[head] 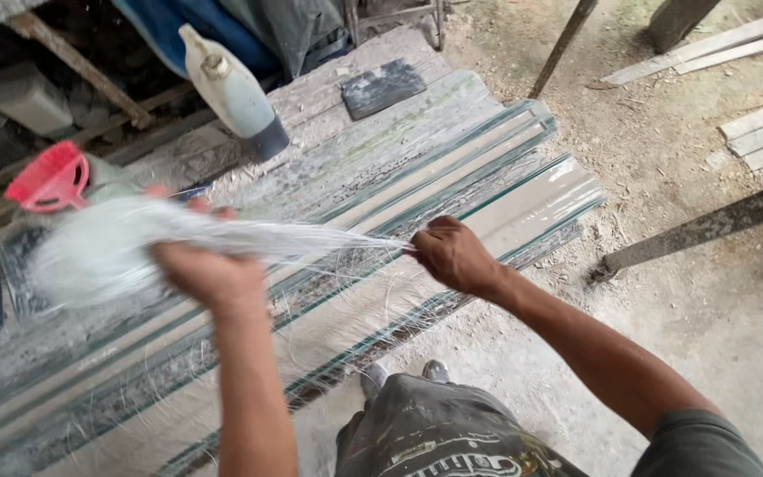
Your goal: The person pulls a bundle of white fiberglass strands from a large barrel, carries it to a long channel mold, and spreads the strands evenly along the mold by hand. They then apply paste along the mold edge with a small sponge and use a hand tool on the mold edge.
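The person stands at a long worktop (452,115) covered with pale moulded strips edged in green. The left hand (209,274) is closed around a loose bundle of white fibres (99,252), which bulges out to the left of the fist and hangs above the strips. The right hand (452,256) is clenched on the thin end of the same bundle, and a fan of fine strands (311,237) is stretched taut between the two fists.

The risks here appear to lie mostly in the fibres themselves. Some stray strands already trail down over the front edge of the worktop, so a hard tug could probably shed more of them onto the dusty ground or snag them on the rough strip edges. If the right hand grips too few strands, they may snap or slip out rather than draw a clean tuft. Pulling unevenly could knot the bundle. Bare skin against such thin fibres may well be irritated or cut.

A white bottle (233,93) with a dark base stands near the far edge, close to a dark flat block (383,87), and a red scoop (50,178) lies just beyond the bundle; a wide sweep of the left arm could knock either over.
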